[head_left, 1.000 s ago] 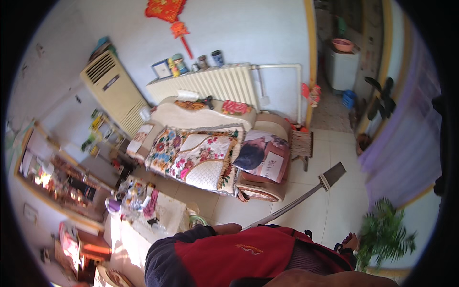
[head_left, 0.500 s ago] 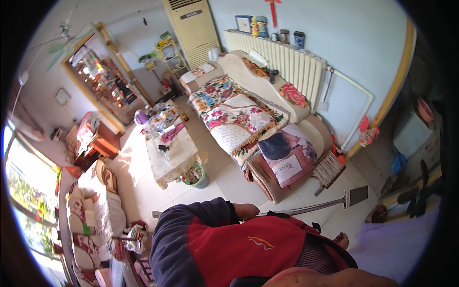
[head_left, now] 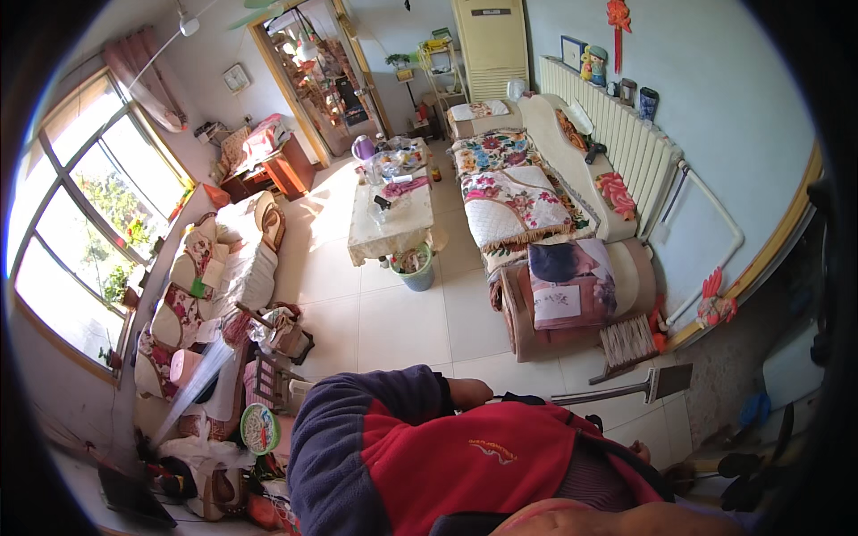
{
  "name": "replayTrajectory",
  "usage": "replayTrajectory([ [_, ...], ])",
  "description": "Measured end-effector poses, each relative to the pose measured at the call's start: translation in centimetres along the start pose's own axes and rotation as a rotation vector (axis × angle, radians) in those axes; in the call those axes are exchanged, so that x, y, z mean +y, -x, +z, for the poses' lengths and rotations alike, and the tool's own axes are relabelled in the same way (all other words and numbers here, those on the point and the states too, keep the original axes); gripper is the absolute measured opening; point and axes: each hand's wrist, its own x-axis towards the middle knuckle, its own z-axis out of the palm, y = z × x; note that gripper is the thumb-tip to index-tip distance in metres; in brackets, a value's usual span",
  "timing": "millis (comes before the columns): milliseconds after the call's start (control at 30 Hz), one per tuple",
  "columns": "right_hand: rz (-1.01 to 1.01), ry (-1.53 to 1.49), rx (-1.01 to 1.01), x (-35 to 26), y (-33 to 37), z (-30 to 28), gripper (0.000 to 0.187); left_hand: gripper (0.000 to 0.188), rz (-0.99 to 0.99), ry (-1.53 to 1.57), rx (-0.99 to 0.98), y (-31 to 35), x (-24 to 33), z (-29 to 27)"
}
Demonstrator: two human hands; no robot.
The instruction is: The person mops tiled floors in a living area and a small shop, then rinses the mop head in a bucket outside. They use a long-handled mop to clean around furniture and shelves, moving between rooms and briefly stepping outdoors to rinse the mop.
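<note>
My left arm (head_left: 357, 420), in a navy sleeve, bends across the red front of my jacket. My left hand (head_left: 469, 393) is closed round the grey handle of a long-handled broom (head_left: 668, 384), as far as its partly hidden fingers show. The broom lies nearly level across me, its flat grey head out to the right above the tiles. My right hand (head_left: 640, 450) shows only as a small part beyond the jacket's right edge. Its fingers are mostly hidden, and whether it touches anything I cannot tell.
A small slatted stool (head_left: 626, 344) stands by the end of a floral-covered sofa (head_left: 514, 210). A green bin (head_left: 416, 272) sits at the near end of a cluttered low table (head_left: 380, 237). Another sofa (head_left: 250, 277) and a green-rimmed basin (head_left: 260, 429) are at left.
My view has turned left, so the room has shifted right and more of the window and left side shows. The broom stays across me; my right hand is more hidden.
</note>
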Motion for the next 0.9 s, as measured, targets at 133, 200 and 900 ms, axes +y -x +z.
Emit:
replayTrajectory([
  [133, -0.063, 0.007, -0.089, -0.8, -3.1, -4.0, 0.019, 0.039, -0.053, 0.025, 0.001, 0.8, 3.7, 1.3],
  [200, -0.023, -0.023, -0.164, -0.6, -5.0, -5.4, 0.022, 0.04, -0.007, 0.024, 0.0, 0.0, 4.4, 1.6],
  [900, -0.181, -0.606, 0.253, -12.0, -9.7, -17.1, 0.008, 0.034, -0.222, 0.199, -0.175, -28.5, 13.2, -6.7],
])
